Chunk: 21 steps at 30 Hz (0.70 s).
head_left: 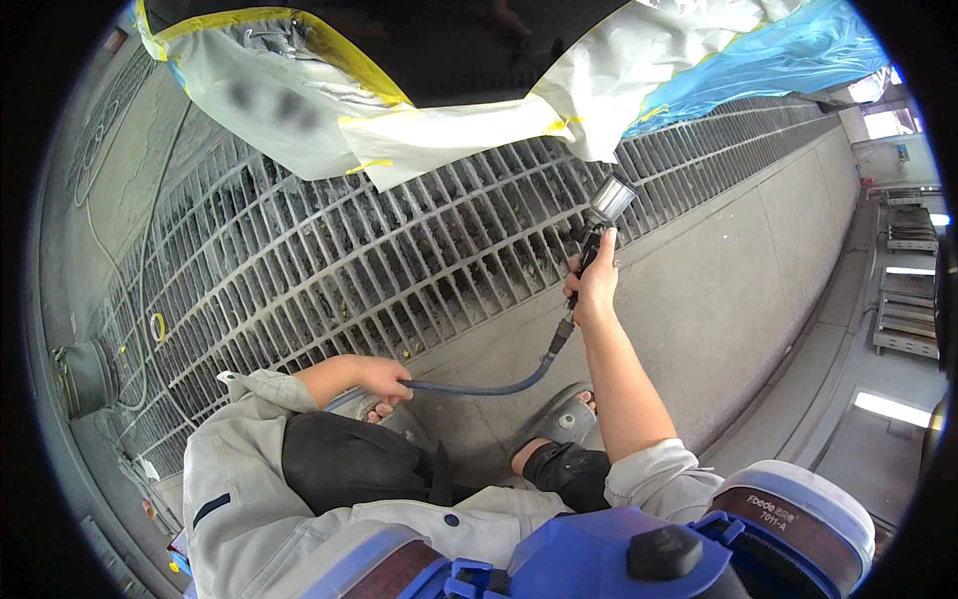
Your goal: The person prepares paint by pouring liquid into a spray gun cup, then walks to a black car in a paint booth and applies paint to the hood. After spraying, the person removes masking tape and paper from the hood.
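The right hand (599, 285) grasps a spray gun (613, 200) by its handle, fingers wrapped around it and thumb pointing up along the far end. The gun is right of the middle, just short of the covered edge on the far side, its silver cup tilted up to the far right. A blue-gray hose (499, 388) runs from the base of the handle, curving near and left to the left hand (382, 377), whose fingers are curled around it.

Beneath lies a metal floor grate (469, 268), with concrete floor (738, 260) to its right. At the far side, a glossy black panel (449, 50) is bordered by white paper (289, 125) and yellow tape (379, 82); a blue plastic sheet (768, 60) spreads to the right. Gray sandals (569, 421) show near the hands, and a blue mask (599, 554) fills the nearest edge.
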Tool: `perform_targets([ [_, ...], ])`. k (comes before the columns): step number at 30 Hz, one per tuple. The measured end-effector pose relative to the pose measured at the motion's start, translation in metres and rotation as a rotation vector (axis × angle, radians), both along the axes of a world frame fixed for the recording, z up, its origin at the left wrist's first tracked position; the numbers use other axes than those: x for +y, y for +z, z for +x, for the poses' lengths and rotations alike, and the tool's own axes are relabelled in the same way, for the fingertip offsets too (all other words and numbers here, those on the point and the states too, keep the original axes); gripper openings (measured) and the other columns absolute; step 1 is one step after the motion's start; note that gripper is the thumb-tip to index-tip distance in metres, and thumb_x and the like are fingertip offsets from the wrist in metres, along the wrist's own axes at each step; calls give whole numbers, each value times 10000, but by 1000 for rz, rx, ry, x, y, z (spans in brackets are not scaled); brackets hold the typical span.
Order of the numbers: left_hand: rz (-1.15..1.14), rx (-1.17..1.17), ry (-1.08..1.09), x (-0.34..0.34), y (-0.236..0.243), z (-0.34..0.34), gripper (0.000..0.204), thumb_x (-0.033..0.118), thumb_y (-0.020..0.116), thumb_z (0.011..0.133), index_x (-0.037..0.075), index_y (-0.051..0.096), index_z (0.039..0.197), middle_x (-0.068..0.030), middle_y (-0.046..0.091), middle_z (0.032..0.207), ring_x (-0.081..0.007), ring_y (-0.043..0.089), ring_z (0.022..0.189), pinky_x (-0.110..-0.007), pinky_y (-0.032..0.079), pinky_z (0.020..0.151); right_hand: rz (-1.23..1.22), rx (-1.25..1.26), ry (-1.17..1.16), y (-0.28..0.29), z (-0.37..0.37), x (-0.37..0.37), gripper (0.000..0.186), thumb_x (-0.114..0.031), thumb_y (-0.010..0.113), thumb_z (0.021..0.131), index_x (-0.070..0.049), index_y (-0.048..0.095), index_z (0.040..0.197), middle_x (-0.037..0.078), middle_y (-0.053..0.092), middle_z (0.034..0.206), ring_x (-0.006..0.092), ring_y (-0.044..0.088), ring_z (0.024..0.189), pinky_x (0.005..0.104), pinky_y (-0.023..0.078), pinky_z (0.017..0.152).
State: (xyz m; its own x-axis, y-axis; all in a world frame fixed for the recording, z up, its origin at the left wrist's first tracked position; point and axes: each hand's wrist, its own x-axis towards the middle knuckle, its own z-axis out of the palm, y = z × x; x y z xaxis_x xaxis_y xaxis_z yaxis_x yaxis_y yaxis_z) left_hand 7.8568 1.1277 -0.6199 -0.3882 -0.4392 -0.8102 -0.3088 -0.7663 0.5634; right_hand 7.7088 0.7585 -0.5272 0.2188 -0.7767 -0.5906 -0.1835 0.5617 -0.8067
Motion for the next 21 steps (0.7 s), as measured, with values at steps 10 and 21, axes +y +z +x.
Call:
perform_targets([
  [10,-1221,-1102,1443,-97,121,155,234,169,777,994,64,723,1196,-75,734,1211,-53,618,789,-222,525,714,-74,-72,17,8,2,12,778,-697,384,1083,-6,670,868,63,525,565,162,415,416,331,373,428],
  [21,-1356,-987,1251,-126,123,130,76,82,822,927,64,783,990,3,741,949,-42,508,632,-223,432,572,-90,-68,77,8,0,18,811,-748,416,1046,2,681,884,41,510,580,152,397,444,323,363,454],
])
